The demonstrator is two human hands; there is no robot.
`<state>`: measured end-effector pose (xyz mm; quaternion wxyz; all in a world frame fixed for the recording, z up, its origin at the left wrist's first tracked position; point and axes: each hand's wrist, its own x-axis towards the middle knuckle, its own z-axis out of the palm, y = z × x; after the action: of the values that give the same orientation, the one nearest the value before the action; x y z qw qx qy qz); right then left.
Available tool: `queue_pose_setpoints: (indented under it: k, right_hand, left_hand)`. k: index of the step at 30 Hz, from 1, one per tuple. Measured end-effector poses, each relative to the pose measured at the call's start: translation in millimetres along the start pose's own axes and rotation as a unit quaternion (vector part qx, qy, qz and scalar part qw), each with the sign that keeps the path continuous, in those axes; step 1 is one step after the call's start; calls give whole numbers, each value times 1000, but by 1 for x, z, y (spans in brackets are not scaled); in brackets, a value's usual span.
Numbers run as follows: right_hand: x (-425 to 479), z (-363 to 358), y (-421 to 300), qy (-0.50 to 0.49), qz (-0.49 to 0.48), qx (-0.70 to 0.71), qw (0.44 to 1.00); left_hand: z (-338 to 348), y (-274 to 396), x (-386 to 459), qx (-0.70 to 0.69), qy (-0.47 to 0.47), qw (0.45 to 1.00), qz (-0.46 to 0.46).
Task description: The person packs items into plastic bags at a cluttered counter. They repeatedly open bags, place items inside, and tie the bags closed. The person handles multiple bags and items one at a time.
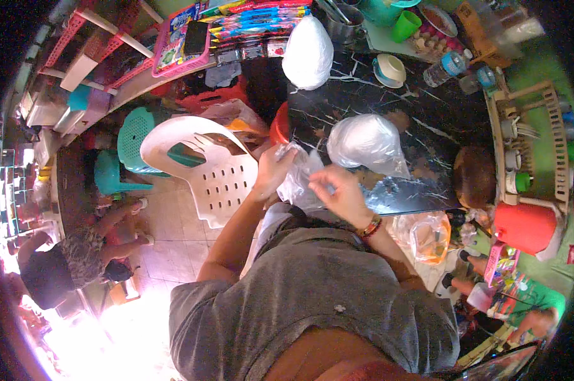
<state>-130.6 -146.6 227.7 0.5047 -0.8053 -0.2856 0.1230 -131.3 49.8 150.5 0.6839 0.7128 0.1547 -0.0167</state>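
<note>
My left hand [273, 169] grips the gathered top of a clear plastic bag [298, 183] just above my lap. Close by on the right, my right hand [337, 193] is beside the bag with its fingers bent; whether the thumb and finger pinch its edge I cannot tell. A filled plastic bag with white contents [365, 143] lies on the black marble-patterned table [439, 166]. Farther back on the table stands a rounded white bag or bundle [308, 52]. Part of a red container [280, 124] shows behind my left hand.
A white plastic chair [220, 176] stands at the left, near green stools [137, 138]. Stacked bowls [389, 70] and a water bottle [446, 69] are on the table's far part. A wooden rack [501, 143] borders its right side. Two other people are farther off, left and right.
</note>
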Motion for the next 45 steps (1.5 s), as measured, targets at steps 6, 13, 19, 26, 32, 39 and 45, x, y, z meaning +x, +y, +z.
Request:
queue_pose_setpoints:
  k: [6, 13, 19, 26, 32, 39, 45]
  right_hand:
    - [51, -19, -27, 25, -107, -25, 994]
    - [33, -20, -19, 63, 16, 112, 992]
    - [18, -20, -23, 149, 25, 1, 989]
    - [6, -21, -21, 217, 16, -68, 974]
    - [4, -19, -24, 229, 52, -74, 969]
    - [5, -27, -25, 244, 77, 186, 949]
    - [3, -32, -22, 190, 126, 2, 974]
  left_hand:
    - [-17, 82, -41, -14, -95, 989, 114]
    - [-3, 94, -45, 19, 23, 989, 145]
    - [19, 100, -50, -68, -38, 995, 62]
    - [36, 84, -44, -163, -89, 982, 13]
    - [32, 107, -50, -412, -194, 870, -187]
    - [24, 104, -42, -311, -232, 914, -114]
    - [29, 101, -37, -246, -244, 935, -80]
